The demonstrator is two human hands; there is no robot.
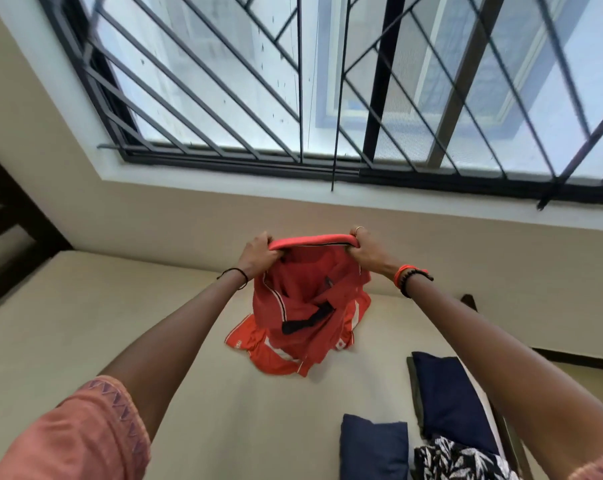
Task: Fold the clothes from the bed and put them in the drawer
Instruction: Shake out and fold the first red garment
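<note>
A red garment (pixel 303 306) with white stripes and black trim hangs in the air above the bed (pixel 120 323). My left hand (pixel 258 252) grips its top edge at the left corner. My right hand (pixel 366 249) grips the same edge at the right corner, so the edge is stretched between them. The lower part of the garment droops and its hem lies crumpled on the beige sheet. No drawer is in view.
Folded dark blue clothes (pixel 449 400) and another blue piece (pixel 373 448) lie at the bed's right side, beside a black-and-white patterned cloth (pixel 456 460). A barred window (pixel 328 81) fills the wall behind. A dark wooden headboard (pixel 5 220) stands at the left.
</note>
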